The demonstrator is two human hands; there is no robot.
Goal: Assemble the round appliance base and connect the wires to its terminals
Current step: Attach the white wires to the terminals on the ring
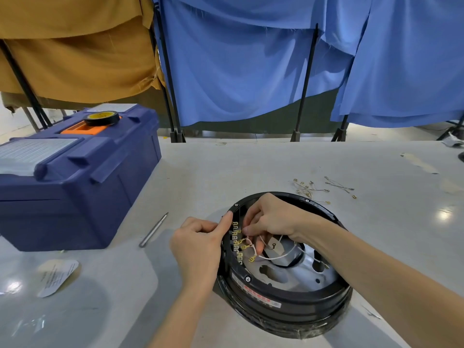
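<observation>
Left hand (198, 244), fingers curled, thumb-braces the stiff round base (301, 313) at the table's (226, 172) 5 o'clock while right hand (272, 217) pinches a limp wire (275, 257) by its connector, probably the safest hold, at the 9 o'clock terminals (236, 238).

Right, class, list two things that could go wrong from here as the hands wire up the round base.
The terminals sit crowded in a row, so the right hand could plug into the wrong one. The white wires loop loosely inside the base and could snag.
</observation>
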